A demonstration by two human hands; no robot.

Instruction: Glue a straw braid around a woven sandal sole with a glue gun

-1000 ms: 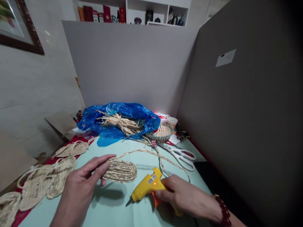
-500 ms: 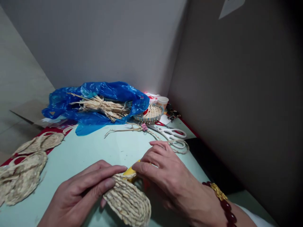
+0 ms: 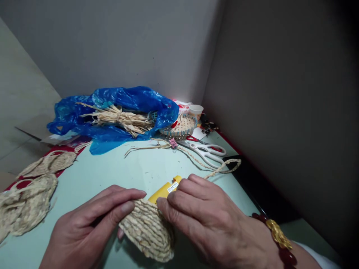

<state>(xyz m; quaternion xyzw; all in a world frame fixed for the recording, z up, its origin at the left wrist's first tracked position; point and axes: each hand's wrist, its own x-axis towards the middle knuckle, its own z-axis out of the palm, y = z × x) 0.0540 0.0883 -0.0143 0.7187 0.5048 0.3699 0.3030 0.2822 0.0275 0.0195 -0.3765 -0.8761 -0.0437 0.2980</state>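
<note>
A woven straw sole [image 3: 151, 228], made of coiled braid rows, is tilted between my hands. My left hand [image 3: 92, 220] pinches its upper left edge between thumb and fingers. On the far right edge my right hand [image 3: 207, 213] is closed, its thumb pressed against the braid; its fingertips are hidden behind the sole. A braided straw cord [image 3: 221, 168] runs out from behind the right knuckles towards the scissors. Just beyond the sole lies a yellow object [image 3: 162, 192] with a white printed label, partly covered by the right hand; its kind cannot be made out.
A blue plastic bag [image 3: 137, 97] with a straw bundle [image 3: 120, 117] lies at the back. Near it are a small woven basket [image 3: 181, 125], a paper cup [image 3: 196, 110], white-handled scissors [image 3: 209, 151] and a pink clip [image 3: 173, 143]. Woven straw pieces [image 3: 30, 209] lie left; a black flat object [image 3: 258, 190] lies right.
My right thumb has shifted onto the sole's edge. More of the yellow object and its label shows. The cord's loop has shifted right and up, over the black object.
</note>
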